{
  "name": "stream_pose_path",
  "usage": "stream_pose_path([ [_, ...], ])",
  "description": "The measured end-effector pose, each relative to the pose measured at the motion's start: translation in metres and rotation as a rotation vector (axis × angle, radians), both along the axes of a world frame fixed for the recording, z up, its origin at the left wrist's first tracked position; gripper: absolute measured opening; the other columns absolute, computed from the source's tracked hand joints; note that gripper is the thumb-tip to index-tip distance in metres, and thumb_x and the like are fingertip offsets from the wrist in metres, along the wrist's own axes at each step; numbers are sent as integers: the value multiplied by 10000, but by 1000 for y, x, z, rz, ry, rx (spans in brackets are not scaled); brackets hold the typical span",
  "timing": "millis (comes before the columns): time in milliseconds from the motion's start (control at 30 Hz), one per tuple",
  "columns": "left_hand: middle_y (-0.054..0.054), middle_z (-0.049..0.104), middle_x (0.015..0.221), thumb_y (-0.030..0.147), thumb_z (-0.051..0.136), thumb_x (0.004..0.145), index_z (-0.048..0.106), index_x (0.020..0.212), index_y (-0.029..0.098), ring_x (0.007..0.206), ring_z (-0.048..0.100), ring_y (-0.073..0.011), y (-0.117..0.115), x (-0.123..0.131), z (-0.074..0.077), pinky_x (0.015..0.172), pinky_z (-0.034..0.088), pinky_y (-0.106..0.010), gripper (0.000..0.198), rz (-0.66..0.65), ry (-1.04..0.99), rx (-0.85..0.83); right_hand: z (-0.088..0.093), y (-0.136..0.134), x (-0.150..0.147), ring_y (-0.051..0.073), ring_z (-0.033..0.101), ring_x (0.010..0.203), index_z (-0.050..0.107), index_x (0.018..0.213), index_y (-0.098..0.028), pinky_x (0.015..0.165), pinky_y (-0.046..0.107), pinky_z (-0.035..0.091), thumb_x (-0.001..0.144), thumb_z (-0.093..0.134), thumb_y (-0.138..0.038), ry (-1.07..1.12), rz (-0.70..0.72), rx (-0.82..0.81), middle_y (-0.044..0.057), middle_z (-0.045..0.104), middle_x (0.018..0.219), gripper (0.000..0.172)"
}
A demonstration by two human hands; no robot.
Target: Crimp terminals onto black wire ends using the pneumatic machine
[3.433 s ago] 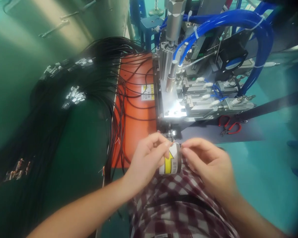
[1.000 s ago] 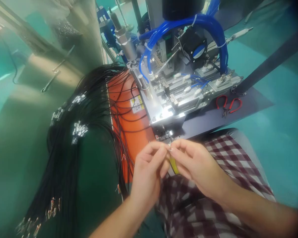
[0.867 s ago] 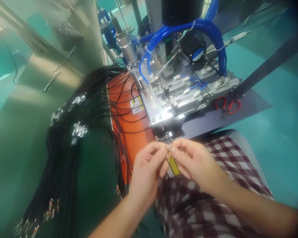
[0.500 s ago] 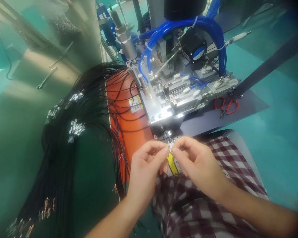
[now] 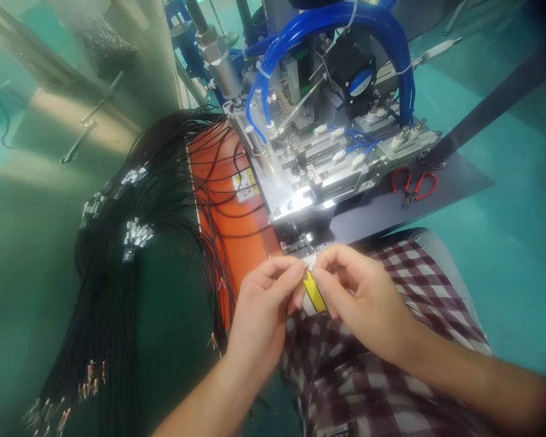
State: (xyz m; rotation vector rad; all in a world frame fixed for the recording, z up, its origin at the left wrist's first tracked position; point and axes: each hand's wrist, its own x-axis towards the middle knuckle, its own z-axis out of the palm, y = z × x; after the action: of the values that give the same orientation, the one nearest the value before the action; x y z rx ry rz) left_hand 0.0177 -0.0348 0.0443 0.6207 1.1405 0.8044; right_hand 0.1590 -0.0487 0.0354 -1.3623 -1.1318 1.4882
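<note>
My left hand (image 5: 273,288) and my right hand (image 5: 352,282) meet in front of the machine, each in a thumb-and-finger pinch. The fingertips almost touch, and what they pinch is too small and too covered to name. Just beyond them is the front of a metal pneumatic machine (image 5: 295,209), lit brightly at its near corner. A white label with a yellow arrow (image 5: 315,292) shows between and below the hands. To the left, black cables (image 5: 104,273) lie in a thick bundle, several crossing an orange plate (image 5: 241,243).
Red-handled cutters (image 5: 409,189) lie on the grey base plate (image 5: 459,188) at the right. Blue air hoses (image 5: 323,24) arch over the machine. Silvery connector ends (image 5: 136,238) cluster on the cables; stripped wire ends (image 5: 91,379) show lower down. A checked garment (image 5: 391,376) covers my lap.
The view has shifted slightly, so the machine sits a little higher and to the left. Both hands keep their pinch, with the fingertips moved only slightly.
</note>
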Motion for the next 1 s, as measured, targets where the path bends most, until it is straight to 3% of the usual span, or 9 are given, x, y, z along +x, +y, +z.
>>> stream_pose_path([
  [167, 48, 410, 571, 259, 675, 810, 623, 706, 150, 509, 323, -50, 0, -3, 0, 525, 286, -191, 160, 1, -137, 19, 12, 8, 3, 57, 397, 401, 484, 727, -182, 429, 166, 322, 915, 476, -208, 188, 163, -225, -73, 498, 425, 191],
  [300, 57, 394, 552, 257, 689, 801, 626, 717, 138, 481, 289, -37, 4, -1, -3, 491, 234, -189, 158, -7, -117, -6, 8, 13, 3, 55, 389, 386, 481, 718, -179, 424, 167, 309, 906, 498, -222, 214, 134, -260, -74, 498, 405, 193],
  [500, 72, 356, 474, 288, 657, 821, 637, 755, 136, 457, 247, -45, 13, 2, -6, 477, 202, -201, 167, 31, -62, -69, -5, 17, 3, 60, 396, 390, 489, 764, -193, 421, 170, 333, 899, 549, -318, 96, 27, -180, -96, 460, 423, 194],
  [767, 89, 347, 415, 292, 723, 750, 606, 716, 140, 415, 225, -29, 25, 10, -8, 442, 166, -182, 195, 85, -98, -106, -17, 27, 5, 80, 376, 424, 479, 774, -207, 410, 194, 308, 921, 516, -374, -77, 60, -75, -85, 409, 483, 225],
  [1000, 91, 361, 416, 290, 717, 756, 587, 699, 141, 386, 217, -17, 22, 7, -8, 427, 142, -179, 206, 116, -120, -108, -15, 30, 7, 134, 558, 597, 573, 817, -191, 508, 234, 441, 915, 519, -293, -296, 93, 158, 21, 605, 756, 152],
])
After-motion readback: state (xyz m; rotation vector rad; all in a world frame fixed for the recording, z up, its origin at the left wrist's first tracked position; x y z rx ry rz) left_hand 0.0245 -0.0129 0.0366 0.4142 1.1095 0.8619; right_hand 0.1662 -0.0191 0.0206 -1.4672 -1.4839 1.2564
